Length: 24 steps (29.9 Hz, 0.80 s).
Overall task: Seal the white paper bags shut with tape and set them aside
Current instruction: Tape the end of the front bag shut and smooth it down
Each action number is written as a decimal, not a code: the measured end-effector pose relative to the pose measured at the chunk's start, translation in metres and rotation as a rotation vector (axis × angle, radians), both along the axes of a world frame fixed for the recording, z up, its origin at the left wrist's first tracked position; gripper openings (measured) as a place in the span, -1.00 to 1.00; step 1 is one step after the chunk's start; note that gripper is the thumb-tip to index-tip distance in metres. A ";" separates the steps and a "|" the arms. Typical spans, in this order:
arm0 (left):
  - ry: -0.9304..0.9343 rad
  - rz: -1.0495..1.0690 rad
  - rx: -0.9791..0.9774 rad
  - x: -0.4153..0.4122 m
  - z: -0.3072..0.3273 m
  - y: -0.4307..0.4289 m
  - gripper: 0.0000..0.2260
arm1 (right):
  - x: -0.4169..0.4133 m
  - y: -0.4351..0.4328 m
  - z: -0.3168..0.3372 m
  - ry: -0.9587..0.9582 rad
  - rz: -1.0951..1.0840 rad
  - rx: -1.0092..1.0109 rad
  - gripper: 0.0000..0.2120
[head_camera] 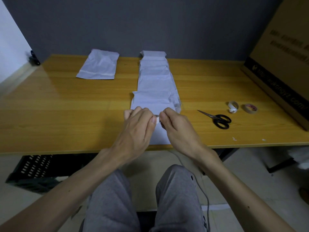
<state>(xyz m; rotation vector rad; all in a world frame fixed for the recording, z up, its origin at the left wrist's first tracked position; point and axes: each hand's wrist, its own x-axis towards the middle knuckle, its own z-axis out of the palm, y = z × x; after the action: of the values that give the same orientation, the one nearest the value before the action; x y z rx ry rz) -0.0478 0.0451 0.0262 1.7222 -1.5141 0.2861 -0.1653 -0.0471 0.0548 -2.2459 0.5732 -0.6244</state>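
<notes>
While left hand (137, 129) and right hand (178, 129) fingers (153, 122) pinch tape (157, 119), we log one sealed bag (98, 66) beyond-left, unsealed bags (155, 82) ahead.

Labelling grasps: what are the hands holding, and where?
Left hand and right hand pinch a small white strip, likely tape, by its ends, over a paper bag.
</notes>
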 end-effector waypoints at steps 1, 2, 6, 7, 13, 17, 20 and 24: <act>0.020 -0.008 0.006 0.000 -0.001 0.000 -0.76 | 0.000 -0.001 0.000 0.009 0.005 -0.015 -0.68; 0.051 -0.021 0.015 0.000 -0.001 0.001 -0.79 | 0.000 -0.002 -0.001 0.001 0.010 0.012 -0.68; 0.281 -0.095 0.059 -0.001 0.008 0.002 -0.76 | -0.002 -0.006 -0.002 -0.164 0.089 0.490 -0.66; 0.365 -0.108 0.066 0.001 0.010 0.003 -0.74 | -0.003 -0.009 0.000 -0.202 0.083 0.590 -0.65; 0.269 -0.101 0.091 0.006 0.012 0.008 -0.76 | -0.014 -0.015 0.008 -0.184 0.099 0.591 -0.67; 0.179 -0.090 0.059 0.001 0.011 0.003 -0.77 | -0.007 0.000 0.011 -0.145 0.044 0.534 -0.64; 0.141 -0.080 0.054 0.002 0.008 0.002 -0.73 | -0.005 0.002 0.012 -0.018 -0.020 0.268 -0.67; 0.114 -0.066 0.032 0.002 0.006 0.001 -0.75 | -0.004 0.001 0.014 0.079 0.004 0.054 -0.68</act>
<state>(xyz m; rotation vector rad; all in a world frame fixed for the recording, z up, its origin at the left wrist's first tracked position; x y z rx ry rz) -0.0458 0.0465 0.0317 1.6806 -1.4961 0.1282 -0.1691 -0.0460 0.0688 -2.2282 0.6174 -0.5141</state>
